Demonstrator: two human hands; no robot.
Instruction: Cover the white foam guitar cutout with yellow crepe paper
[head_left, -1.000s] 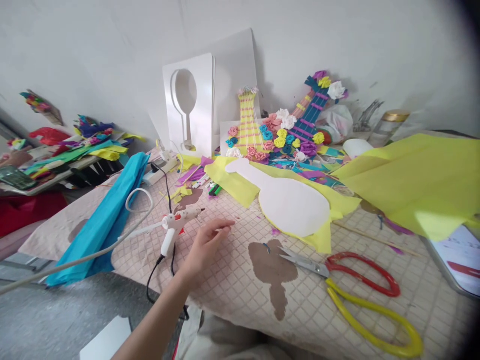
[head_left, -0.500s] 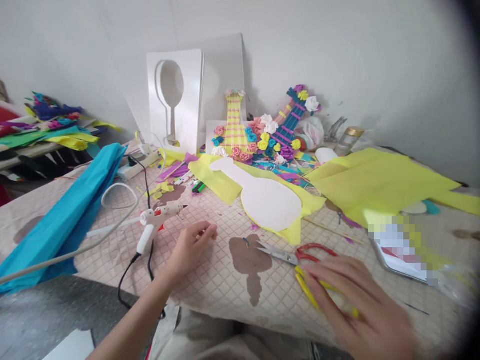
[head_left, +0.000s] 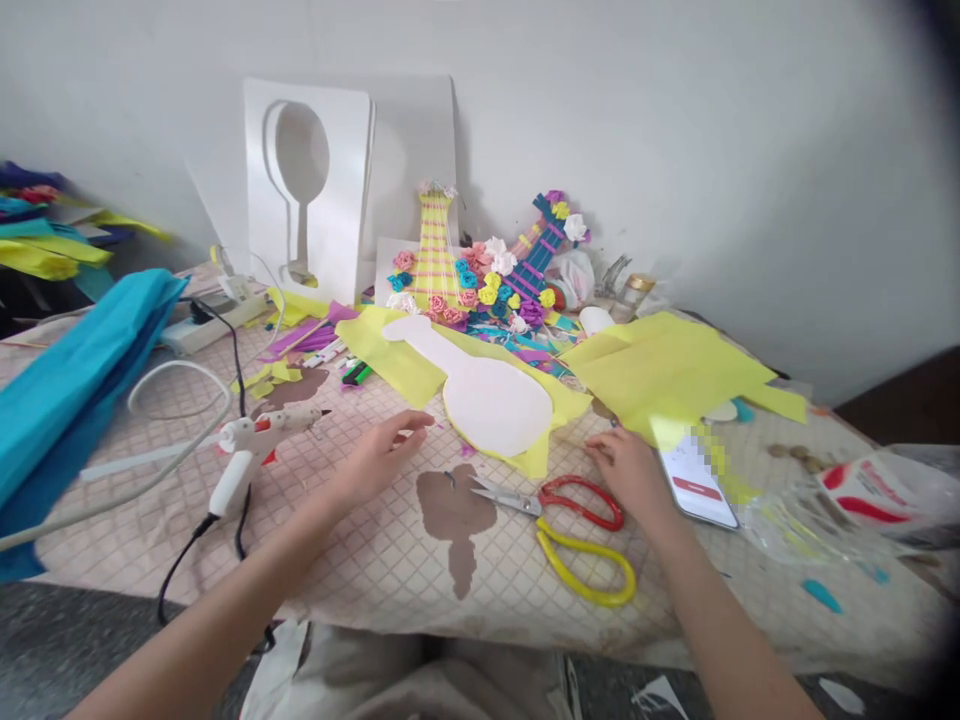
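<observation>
My left hand (head_left: 386, 455) hovers over the table left of a white guitar-shaped cutout (head_left: 499, 405), fingers loosely bent and apart, holding nothing. The cutout lies on a piece of yellow crepe paper (head_left: 405, 362), which sticks out around its edges. To the cutout's right is my right hand (head_left: 624, 465), also with nothing visible in it and its fingers apart. Between my hands and nearer to me, scissors (head_left: 529, 505) with one red and one yellow handle rest on the checkered cloth, blades slightly parted and pointing left.
A white glue gun (head_left: 234, 470) with cords lies at left, beside blue crepe paper (head_left: 82, 390). Behind stand decorated paper guitars (head_left: 435, 250) and a white board with a cut-out shape (head_left: 259, 200). At right are yellow paper (head_left: 675, 365), a phone (head_left: 701, 490) and a plastic bag (head_left: 810, 525).
My right hand has let go of the scissors, leaving them on the cloth, and moved forward beside the cutout. My left hand's fingers have opened a little. The view has shifted right.
</observation>
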